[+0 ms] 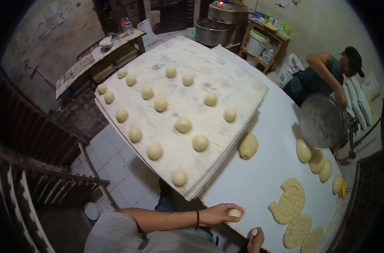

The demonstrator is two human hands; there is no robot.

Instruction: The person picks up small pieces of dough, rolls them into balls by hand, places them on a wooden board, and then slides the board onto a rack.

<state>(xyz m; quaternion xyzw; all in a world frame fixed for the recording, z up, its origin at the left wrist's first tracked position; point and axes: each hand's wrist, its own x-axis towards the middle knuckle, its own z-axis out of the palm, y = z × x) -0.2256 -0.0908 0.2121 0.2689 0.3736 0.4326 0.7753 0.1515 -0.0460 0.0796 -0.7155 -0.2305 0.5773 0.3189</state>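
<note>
At the near edge of the white table (234, 185), my left hand (219, 214) is closed over a dough ball (235, 213). Just to its right, my right hand (255, 241) is closed around a small pale dough piece (254, 232), mostly hidden by the fingers. Ahead and to the left lies a floured board (230, 90), on top of a stack, with several round dough balls (183, 125) spaced over it. Flat dough discs (292, 201), scored into pieces, lie to the right of my hands.
A larger dough lump (248, 146) rests beside the board. More smooth lumps (303, 151) line the table's right side. There a co-worker (318, 76) bends over a round metal machine (323, 120). Behind are a mixer bowl (212, 33) and a shelf (263, 42); a rack (65, 185) stands left.
</note>
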